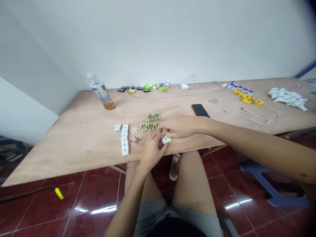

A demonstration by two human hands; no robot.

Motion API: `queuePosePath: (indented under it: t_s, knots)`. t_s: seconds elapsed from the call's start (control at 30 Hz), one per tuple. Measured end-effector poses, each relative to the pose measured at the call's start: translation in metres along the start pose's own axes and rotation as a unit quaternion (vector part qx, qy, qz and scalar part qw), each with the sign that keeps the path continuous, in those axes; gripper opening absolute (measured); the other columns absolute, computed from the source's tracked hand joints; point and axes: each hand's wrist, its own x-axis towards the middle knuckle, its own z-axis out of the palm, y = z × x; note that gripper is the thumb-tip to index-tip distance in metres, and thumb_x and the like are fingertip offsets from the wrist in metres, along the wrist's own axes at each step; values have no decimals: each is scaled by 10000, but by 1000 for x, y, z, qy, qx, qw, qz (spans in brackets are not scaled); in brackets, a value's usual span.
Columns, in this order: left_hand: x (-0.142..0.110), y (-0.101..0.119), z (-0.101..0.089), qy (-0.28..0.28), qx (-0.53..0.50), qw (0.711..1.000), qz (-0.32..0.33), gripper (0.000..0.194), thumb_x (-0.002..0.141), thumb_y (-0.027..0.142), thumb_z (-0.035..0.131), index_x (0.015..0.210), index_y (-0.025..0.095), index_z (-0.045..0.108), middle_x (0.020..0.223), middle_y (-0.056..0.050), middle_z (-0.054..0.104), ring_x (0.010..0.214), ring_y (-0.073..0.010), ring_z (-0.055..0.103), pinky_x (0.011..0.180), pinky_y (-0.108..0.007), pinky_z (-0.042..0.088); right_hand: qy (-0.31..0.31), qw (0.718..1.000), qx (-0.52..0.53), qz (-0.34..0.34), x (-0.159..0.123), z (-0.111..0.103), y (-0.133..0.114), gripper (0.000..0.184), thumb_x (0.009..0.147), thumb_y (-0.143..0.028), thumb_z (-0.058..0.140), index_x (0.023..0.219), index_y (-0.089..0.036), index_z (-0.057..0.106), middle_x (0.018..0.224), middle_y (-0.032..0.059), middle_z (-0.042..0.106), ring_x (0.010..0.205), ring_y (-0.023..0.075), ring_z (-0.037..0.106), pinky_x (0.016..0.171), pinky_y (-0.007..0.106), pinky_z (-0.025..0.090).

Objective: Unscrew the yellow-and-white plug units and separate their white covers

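A small white and yellow plastic block [166,140] lies near the table's front edge, between the thumb and fingers of my left hand [151,150]. Just above it is my right hand [176,126], its fingers curled and pinched close to the block's top; anything in that pinch is too small to make out. Behind my fingers sit several yellow housings with grey parts inside [150,126], one partly covered by my right hand. Left of my left hand are small metal screws [138,140], small white plastic pieces [135,130] and a row of white covers [124,140].
A drink bottle [102,92] stands at the back left. Green and dark plastic parts [148,87] line the wall. A phone [200,110] lies beyond my right forearm. Yellow parts with white cables [258,102] and white wrapped bundles [287,98] are on the right.
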Motion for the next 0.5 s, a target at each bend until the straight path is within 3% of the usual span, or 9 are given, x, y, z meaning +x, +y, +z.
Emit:
queuePosePath:
  t_s: [0.13,0.27,0.4,0.5]
  knots:
    - [0,-1,0,-1,-7,1000,5,162,1004,237,779,1160,239,738,1176,-90,777,1151,-331,720,1001,-491,608,-4,999,-23,32,0,-1,-2,196,1117,-280,556,1042,-194,716,1073,102,803,838,222,669,694,323,398]
    - [-1,-3,2,6,-5,1000,-1,204,989,224,795,1185,241,741,1206,-95,776,1164,-333,721,1007,-495,610,5,1000,6,-10,1,-3,-2,182,1118,-273,568,1199,-210,718,1198,92,808,922,223,694,741,312,438]
    - [-2,-4,3,0,-7,1000,2,209,1011,247,786,1216,244,746,1217,-93,779,1170,-331,718,1016,-497,607,-14,999,-24,41,1,-5,-2,213,1118,-296,569,1045,-190,739,1070,105,801,840,232,673,689,327,407]
    - [-1,-4,2,-2,-5,1000,-1,193,1009,250,789,1199,243,753,1232,-97,778,1182,-338,716,1020,-504,605,-26,999,-14,15,0,-7,-2,143,1086,-260,616,1114,-206,745,1105,90,799,860,227,676,706,321,422]
